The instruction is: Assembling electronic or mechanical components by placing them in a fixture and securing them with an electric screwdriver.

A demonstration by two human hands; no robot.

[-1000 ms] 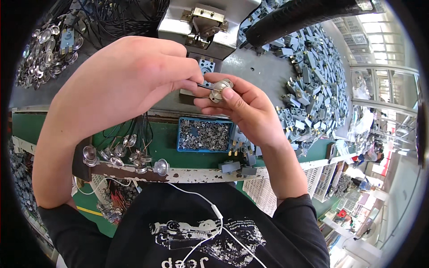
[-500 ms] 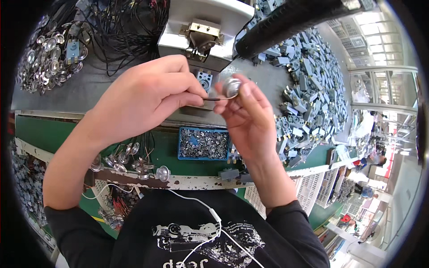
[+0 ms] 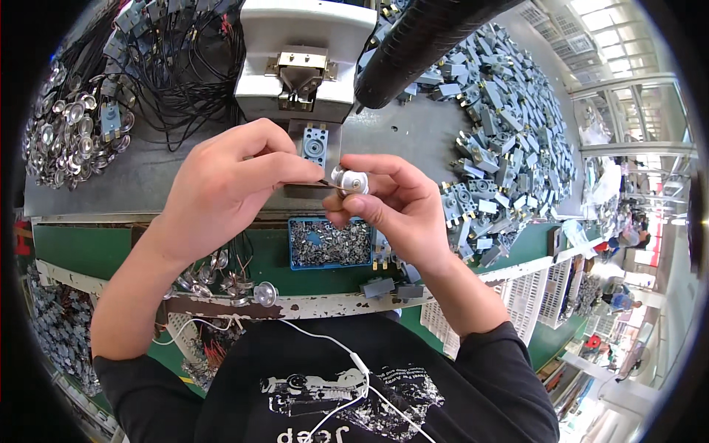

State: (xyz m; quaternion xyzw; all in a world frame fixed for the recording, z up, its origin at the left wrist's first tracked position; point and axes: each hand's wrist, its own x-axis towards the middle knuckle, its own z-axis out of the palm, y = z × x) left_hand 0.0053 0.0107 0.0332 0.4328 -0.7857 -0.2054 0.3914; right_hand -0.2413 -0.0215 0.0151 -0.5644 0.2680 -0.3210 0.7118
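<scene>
1. Pinched one thin dark wire (image 3: 326,182) between thumb and forefinger of the bare left hand (image 3: 229,173), in a narrow grip, with the wire running up to the cup.
2. Held one round silver metal cup (image 3: 357,182) between thumb and fingers of the bare right hand (image 3: 402,210), raised between both hands, beyond the tray and just right of the flat housing.
3. Counted one flat grey-blue housing with a ringed middle (image 3: 315,145), in front of one white metal machine (image 3: 258,44).
4. Counted one rectangular blue plastic tray (image 3: 330,266), full of small metal pieces (image 3: 336,244) too many to number.
5. Counted one loose silver cup (image 3: 266,294) at the chipped white near edge (image 3: 325,306), plus at least two grey box-shaped housings (image 3: 379,287) farther right along it.
6. Could not count the big pile of grey housings (image 3: 509,125) at right, nor the heap of silver cups (image 3: 74,133) at left.
7. Saw room for moving over the grey metal tabletop (image 3: 399,140) between machine and pile, bounded above by one thick black cylinder (image 3: 421,48) slanting in.
8. Saw a green strip (image 3: 269,273) between tabletop and chipped edge, with the tray on it.
</scene>
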